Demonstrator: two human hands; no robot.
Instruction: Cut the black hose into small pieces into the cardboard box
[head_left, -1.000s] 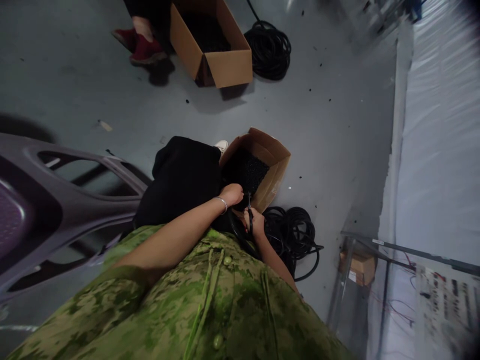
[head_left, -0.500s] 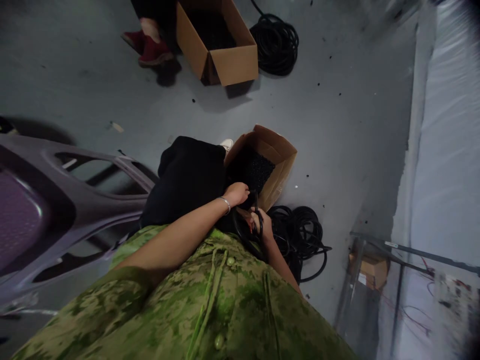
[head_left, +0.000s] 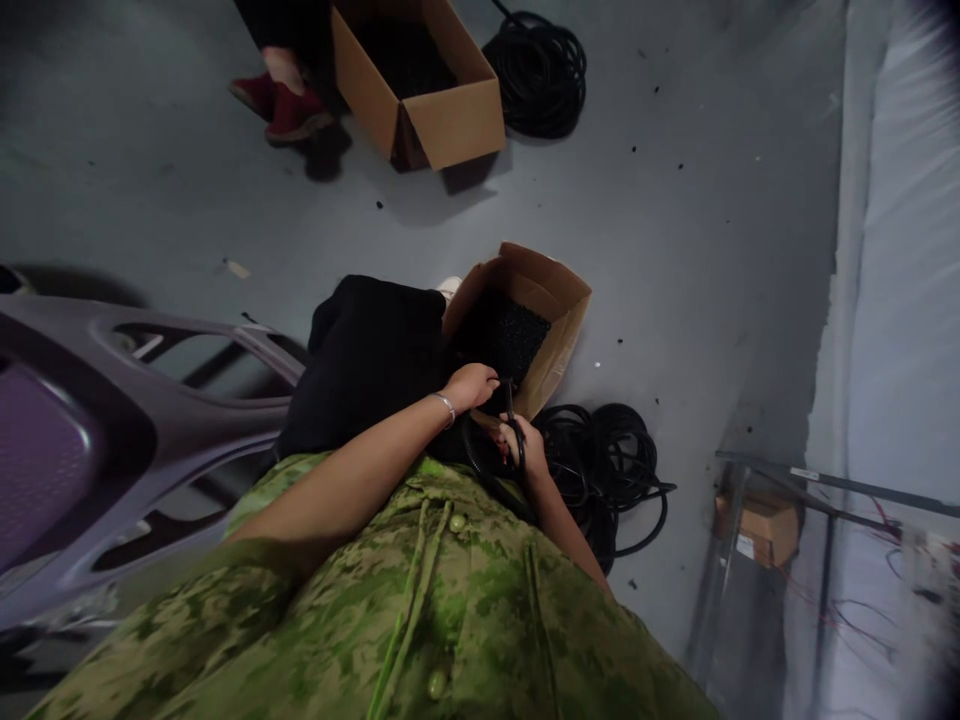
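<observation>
My left hand, with a silver bracelet at the wrist, is closed in a pinch on a black hose near its end. The hose bends down in front of my body towards the right. My right hand is wrapped round what look like scissors, dark with a touch of red at the grip. Their upper part points up beside my left fingertips; whether they touch the hose I cannot tell. Both hands are over the near edge of an open cardboard box holding many small black pieces.
A tangled coil of black hose lies right of the box. Further off stand another open carton, a second coil and a person's red shoes. A purple-grey chair is at left, a metal frame at right.
The view has shifted slightly, so the surroundings appear moved. Both hands keep nearly the same position and hold over the box.
</observation>
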